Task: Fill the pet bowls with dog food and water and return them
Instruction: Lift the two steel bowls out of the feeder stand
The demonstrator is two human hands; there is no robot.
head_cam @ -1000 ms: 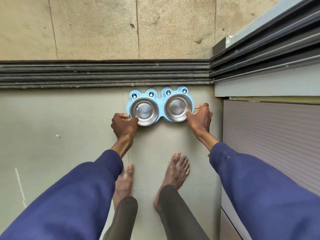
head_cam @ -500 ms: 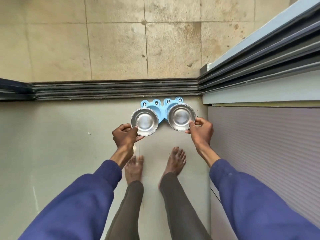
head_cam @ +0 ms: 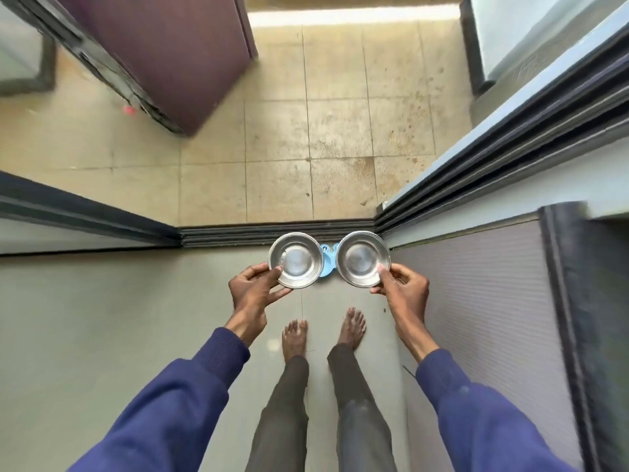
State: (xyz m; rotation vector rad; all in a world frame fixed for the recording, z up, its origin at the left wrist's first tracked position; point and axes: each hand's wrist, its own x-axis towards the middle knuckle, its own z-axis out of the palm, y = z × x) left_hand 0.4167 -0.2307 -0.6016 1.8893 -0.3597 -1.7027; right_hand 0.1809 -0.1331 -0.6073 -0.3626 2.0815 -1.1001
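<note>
I hold two empty steel pet bowls in the air above the floor. My left hand [head_cam: 253,291] grips the near rim of the left bowl [head_cam: 295,259]. My right hand [head_cam: 401,287] pinches the near rim of the right bowl [head_cam: 362,258]. Between and below them a small part of the blue plastic bowl holder [head_cam: 327,258] shows on the grey floor, by the door track; the bowls hide most of it.
A dark sliding-door track [head_cam: 258,235] crosses ahead, with beige tiles [head_cam: 306,148] beyond. A purple cabinet [head_cam: 163,49] stands at far left, a grey wall and door frame [head_cam: 510,165] on the right. My bare feet [head_cam: 323,335] stand just behind the holder.
Both bowls have come up out of the blue holder and apart from each other. My view has risen and tilted forward, so more of the tiled area shows.
</note>
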